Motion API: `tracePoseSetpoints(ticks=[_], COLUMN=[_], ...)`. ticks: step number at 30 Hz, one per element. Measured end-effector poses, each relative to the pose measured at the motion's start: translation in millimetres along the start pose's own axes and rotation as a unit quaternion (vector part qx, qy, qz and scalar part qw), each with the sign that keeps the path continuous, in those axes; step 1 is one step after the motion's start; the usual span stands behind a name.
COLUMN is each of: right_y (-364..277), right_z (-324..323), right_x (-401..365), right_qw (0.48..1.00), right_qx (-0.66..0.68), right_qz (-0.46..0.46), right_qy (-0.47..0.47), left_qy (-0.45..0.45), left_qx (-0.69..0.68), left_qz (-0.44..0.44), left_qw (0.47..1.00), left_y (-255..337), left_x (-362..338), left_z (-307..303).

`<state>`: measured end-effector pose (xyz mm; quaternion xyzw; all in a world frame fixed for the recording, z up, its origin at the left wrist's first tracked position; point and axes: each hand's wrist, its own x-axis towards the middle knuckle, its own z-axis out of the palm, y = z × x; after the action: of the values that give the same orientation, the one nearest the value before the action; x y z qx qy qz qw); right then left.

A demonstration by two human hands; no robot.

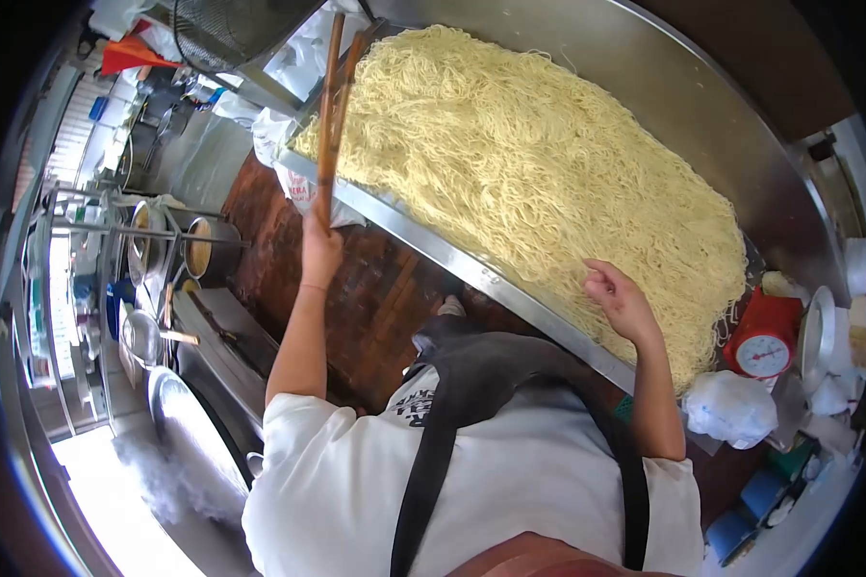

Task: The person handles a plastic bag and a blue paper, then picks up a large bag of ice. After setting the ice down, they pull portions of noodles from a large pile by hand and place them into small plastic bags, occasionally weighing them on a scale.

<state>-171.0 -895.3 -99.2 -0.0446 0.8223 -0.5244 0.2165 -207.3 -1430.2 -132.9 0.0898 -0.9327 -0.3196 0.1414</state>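
Observation:
My left hand (pixel 321 252) is closed around the lower end of a pair of long wooden chopsticks (pixel 329 125), which point up past the left corner of the metal tray (pixel 433 245). A thick spread of pale yellow noodles (pixel 539 159) fills much of this tray. Over the near right part of the noodles hovers my right hand (pixel 621 303), its index finger stretched out and the other fingers loosely bent, with nothing visible in them.
Beyond the tray's right end stand a red dial scale (pixel 763 338) and a filled clear plastic bag (pixel 731 409). To the left, a large steaming wok (pixel 197 438) and a metal pot (pixel 212 248) line the cooking area. Reddish-brown floor (pixel 366 298) shows between.

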Motion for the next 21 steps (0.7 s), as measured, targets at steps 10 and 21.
tracePoseSetpoints(ticks=[10, 21], right_y=[-83.4, -121.8], right_z=[89.5, 118.1], right_x=[74.2, 114.9], right_qw=[0.996, 0.980], right_qx=[-0.046, -0.086], right_qz=[0.058, 0.176], right_qy=[0.044, 0.037], left_qy=[-0.120, -0.303], left_qx=[0.323, 0.234], left_qz=[-0.027, 0.006], left_qw=[0.938, 0.924], left_y=[-216.4, -240.1], left_x=[177.9, 306.9], left_z=[19.8, 72.3])
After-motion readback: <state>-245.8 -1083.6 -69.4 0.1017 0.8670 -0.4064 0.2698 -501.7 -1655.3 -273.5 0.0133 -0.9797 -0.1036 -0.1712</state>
